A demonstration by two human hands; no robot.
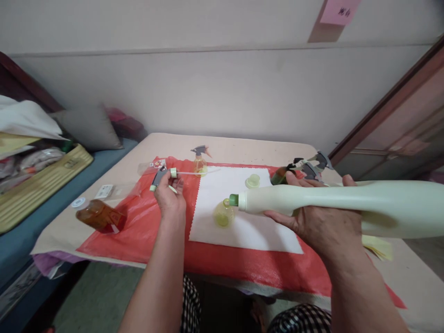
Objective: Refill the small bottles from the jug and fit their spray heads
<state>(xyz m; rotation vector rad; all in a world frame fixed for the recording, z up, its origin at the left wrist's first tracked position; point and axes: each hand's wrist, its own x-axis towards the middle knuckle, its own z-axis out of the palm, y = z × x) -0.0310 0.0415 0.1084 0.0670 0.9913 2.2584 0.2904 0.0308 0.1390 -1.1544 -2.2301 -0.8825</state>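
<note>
My right hand (322,217) grips a large pale green bottle (347,203), tipped on its side with its green spout (233,200) over a small yellow-green open bottle (224,213) standing on a white cloth (243,212). My left hand (169,196) holds a grey spray trigger head (160,176) with a thin clear tube pointing right. A pale green cap (253,181) sits on the cloth behind the small bottle.
A red mat (145,222) covers the beige table (243,145). An amber bottle (100,216) lies at left; a small spray bottle (200,162) stands at the back. Several spray bottles (305,170) cluster far right. Yellow sheets (379,247) lie right; a bed with cushions is left.
</note>
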